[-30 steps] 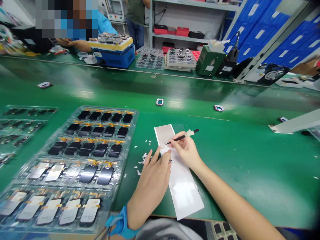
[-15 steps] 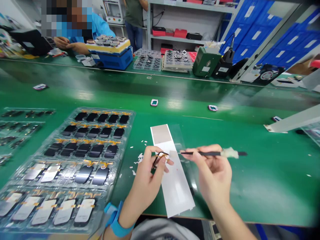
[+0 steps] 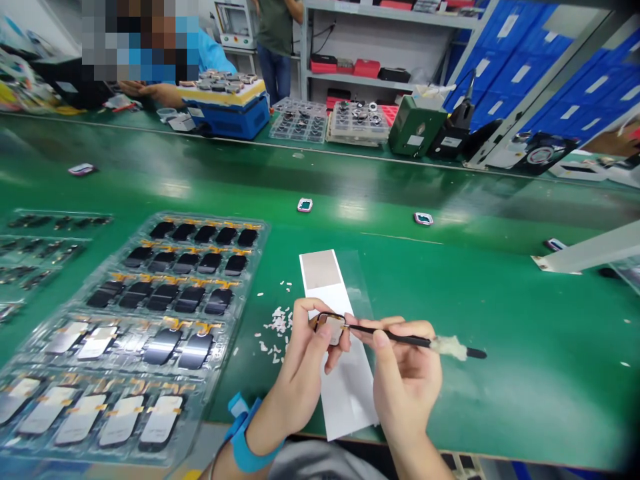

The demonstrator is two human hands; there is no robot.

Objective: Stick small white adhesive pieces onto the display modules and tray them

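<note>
My left hand (image 3: 305, 363) pinches a small rectangular component (image 3: 330, 328) with a dark rim and a thin orange edge. My right hand (image 3: 407, 383) holds a black pointed pick (image 3: 400, 339) with a white fluffy wrap near its far end. The pick's tip reaches the component at its right side. Under both hands lies a long white strip of backing sheet (image 3: 345, 393) with a beige patch (image 3: 320, 269) at its far end. Small white scraps (image 3: 277, 322) lie scattered to the left of the strip. A blue strap (image 3: 243, 430) circles my left wrist.
Plastic trays of dark and film-covered display panels (image 3: 170, 267) cover the green bench (image 3: 505, 313) on my left. Small pink-rimmed parts lie beyond the strip. Across the bench, a co-worker's hands (image 3: 150, 95) rest near a blue machine (image 3: 227, 113). Shelves and blue bins stand behind.
My right hand has moved down and inward, bringing the pick's tip from just beside the component to touching it. My left hand has shifted slightly lower with the component.
</note>
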